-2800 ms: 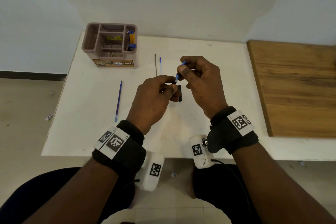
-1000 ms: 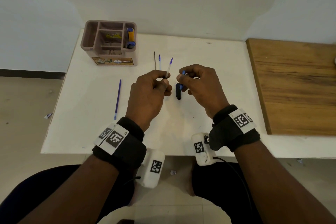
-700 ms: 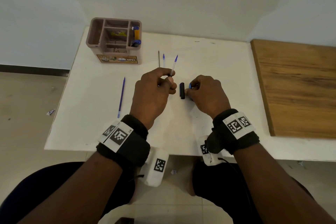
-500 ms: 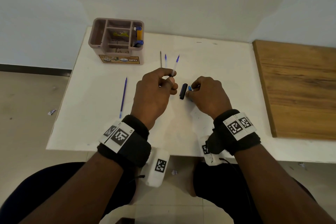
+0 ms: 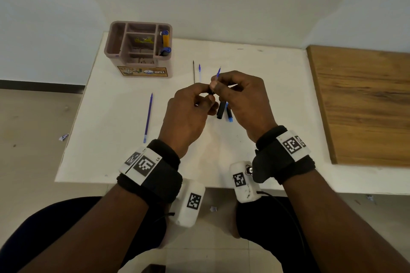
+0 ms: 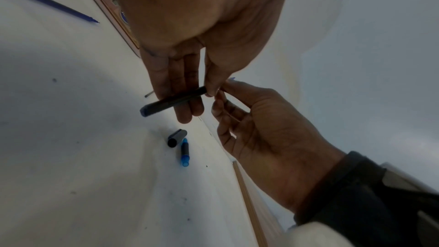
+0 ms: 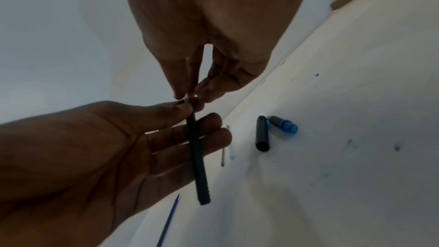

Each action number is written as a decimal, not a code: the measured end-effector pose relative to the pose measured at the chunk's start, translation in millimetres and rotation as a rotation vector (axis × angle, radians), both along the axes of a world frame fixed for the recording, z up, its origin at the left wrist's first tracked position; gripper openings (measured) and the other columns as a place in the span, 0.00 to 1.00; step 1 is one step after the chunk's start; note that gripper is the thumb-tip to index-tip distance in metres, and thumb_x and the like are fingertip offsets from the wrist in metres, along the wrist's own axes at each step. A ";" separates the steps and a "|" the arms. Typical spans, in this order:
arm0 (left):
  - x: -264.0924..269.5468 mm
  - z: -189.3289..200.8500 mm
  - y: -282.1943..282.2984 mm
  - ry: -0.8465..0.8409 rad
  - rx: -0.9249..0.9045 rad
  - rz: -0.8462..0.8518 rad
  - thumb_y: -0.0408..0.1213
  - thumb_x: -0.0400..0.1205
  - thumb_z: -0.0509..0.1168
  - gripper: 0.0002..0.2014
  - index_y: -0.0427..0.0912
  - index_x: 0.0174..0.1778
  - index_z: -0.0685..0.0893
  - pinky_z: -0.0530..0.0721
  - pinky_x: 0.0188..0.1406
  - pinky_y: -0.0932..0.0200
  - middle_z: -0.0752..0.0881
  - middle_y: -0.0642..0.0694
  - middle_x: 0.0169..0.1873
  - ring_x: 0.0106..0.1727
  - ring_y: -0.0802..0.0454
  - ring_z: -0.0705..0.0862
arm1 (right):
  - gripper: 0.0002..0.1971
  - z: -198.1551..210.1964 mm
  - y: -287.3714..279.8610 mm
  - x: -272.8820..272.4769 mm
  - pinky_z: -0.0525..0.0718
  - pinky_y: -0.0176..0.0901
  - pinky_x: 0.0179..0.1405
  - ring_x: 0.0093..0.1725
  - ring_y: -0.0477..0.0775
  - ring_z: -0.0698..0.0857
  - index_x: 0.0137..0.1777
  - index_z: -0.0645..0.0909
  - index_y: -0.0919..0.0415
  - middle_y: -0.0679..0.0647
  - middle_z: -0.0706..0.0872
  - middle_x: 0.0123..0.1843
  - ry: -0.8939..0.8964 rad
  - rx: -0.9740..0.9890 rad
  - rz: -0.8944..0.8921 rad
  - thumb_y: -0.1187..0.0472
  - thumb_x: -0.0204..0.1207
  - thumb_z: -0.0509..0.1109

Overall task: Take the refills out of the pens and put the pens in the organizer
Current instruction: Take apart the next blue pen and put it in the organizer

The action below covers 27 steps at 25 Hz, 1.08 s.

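My left hand (image 5: 206, 93) grips a black pen barrel (image 6: 173, 101) above the middle of the white table (image 5: 106, 139). A thin refill with a blue tip (image 5: 218, 72) sticks out of the barrel's far end. My right hand (image 5: 216, 83) pinches that refill just past the barrel's mouth, thumb against fingertip. In the right wrist view the barrel (image 7: 197, 157) hangs down across my left fingers. The brown organizer (image 5: 142, 71) stands at the table's far left corner.
A black cap (image 5: 221, 109) and a blue nose piece (image 5: 229, 115) lie side by side under my hands. Loose refills lie on the table: a blue one (image 5: 148, 117) at left, two thin ones (image 5: 194, 72) behind. A yellow pen (image 5: 165, 42) is in the organizer. A wooden board (image 5: 366, 106) lies right.
My right hand set the blue nose piece down beside the black cap, then rose to the barrel and pinched the refill. My left hand kept hold of the barrel.
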<state>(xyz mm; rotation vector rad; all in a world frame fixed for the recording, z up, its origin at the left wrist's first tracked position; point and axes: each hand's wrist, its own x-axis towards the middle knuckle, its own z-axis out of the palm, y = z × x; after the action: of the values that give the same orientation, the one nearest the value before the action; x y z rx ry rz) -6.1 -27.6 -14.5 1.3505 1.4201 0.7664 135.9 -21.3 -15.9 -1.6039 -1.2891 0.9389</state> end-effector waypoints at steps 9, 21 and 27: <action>-16.9 4.7 1.8 0.102 -0.071 -0.034 0.37 0.84 0.71 0.13 0.43 0.65 0.89 0.84 0.71 0.45 0.93 0.46 0.54 0.56 0.50 0.91 | 0.08 20.8 6.2 -12.6 0.93 0.45 0.45 0.44 0.47 0.94 0.61 0.87 0.55 0.50 0.94 0.48 -0.019 0.158 -0.060 0.58 0.87 0.69; -53.3 8.7 14.6 0.057 -0.069 0.071 0.36 0.83 0.72 0.13 0.42 0.64 0.90 0.85 0.71 0.45 0.93 0.45 0.55 0.58 0.49 0.91 | 0.13 -27.9 94.8 -23.9 0.91 0.52 0.58 0.48 0.65 0.94 0.49 0.91 0.68 0.65 0.93 0.45 -0.447 -0.238 -0.028 0.57 0.83 0.71; -57.1 9.7 16.8 0.084 -0.065 0.064 0.37 0.84 0.71 0.14 0.43 0.65 0.89 0.84 0.72 0.46 0.93 0.46 0.58 0.59 0.48 0.90 | 0.12 -42.4 107.0 -31.4 0.91 0.53 0.59 0.51 0.64 0.92 0.54 0.90 0.64 0.62 0.93 0.50 -0.560 -0.318 -0.041 0.55 0.81 0.73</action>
<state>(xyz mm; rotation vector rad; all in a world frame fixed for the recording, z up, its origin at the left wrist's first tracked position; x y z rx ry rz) -63.1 -10.9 -4.9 1.3052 1.5474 0.7057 104.5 85.8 -58.3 -2.2418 -1.5199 0.7159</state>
